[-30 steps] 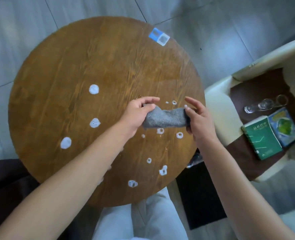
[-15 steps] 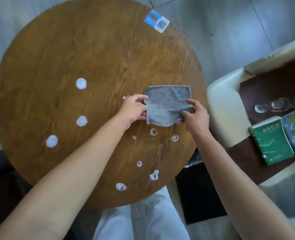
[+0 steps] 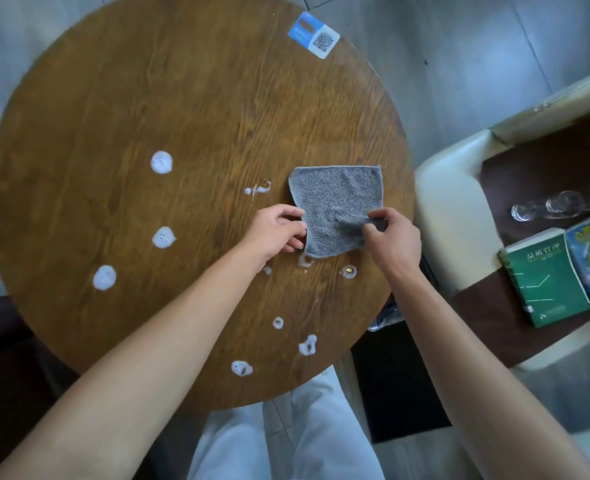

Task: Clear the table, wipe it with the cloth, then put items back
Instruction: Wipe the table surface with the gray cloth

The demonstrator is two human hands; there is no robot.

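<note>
A nubby grey cloth (image 3: 335,206) lay flat on the round, grained wooden table (image 3: 148,98) among white foam blobs (image 3: 161,162). The left hand (image 3: 276,233) pinched its left edge; the right hand (image 3: 392,237) pinched up a fold near its right corner.

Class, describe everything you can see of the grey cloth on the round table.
The cloth is a grey, speckled, roughly square piece of towelling with a stitched hem. It lies mostly flat on the right part of the wooden table. The left hand holds its left edge; the right hand pinches its near right corner, folding it over. White foam spots surround it.
</note>
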